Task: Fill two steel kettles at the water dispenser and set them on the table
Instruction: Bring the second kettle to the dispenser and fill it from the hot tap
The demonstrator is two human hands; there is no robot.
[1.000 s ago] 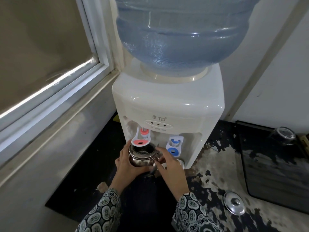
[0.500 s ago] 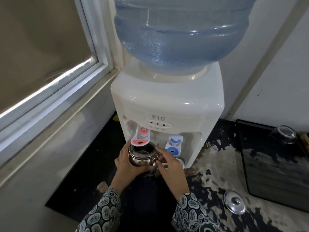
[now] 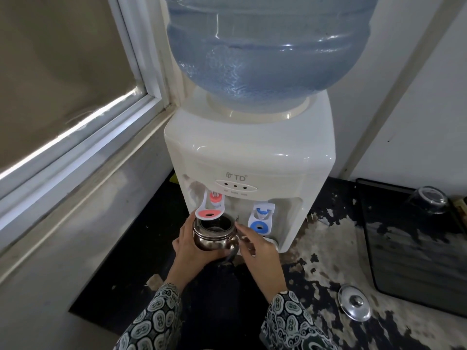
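Note:
A small steel kettle with no lid sits under the red tap lever of the white water dispenser. My left hand is wrapped round the kettle's left side and base. My right hand grips the kettle's right side near its handle. The kettle's mouth is open and dark; whether water is running I cannot tell. A steel lid lies on the worn table to the right.
The blue tap lever is just right of the kettle. A big blue water bottle tops the dispenser. A dark tray with an upturned glass stands at the right. A window frame and wall run along the left.
Both hands and the kettle stay under the red tap; only the head camera shifted slightly.

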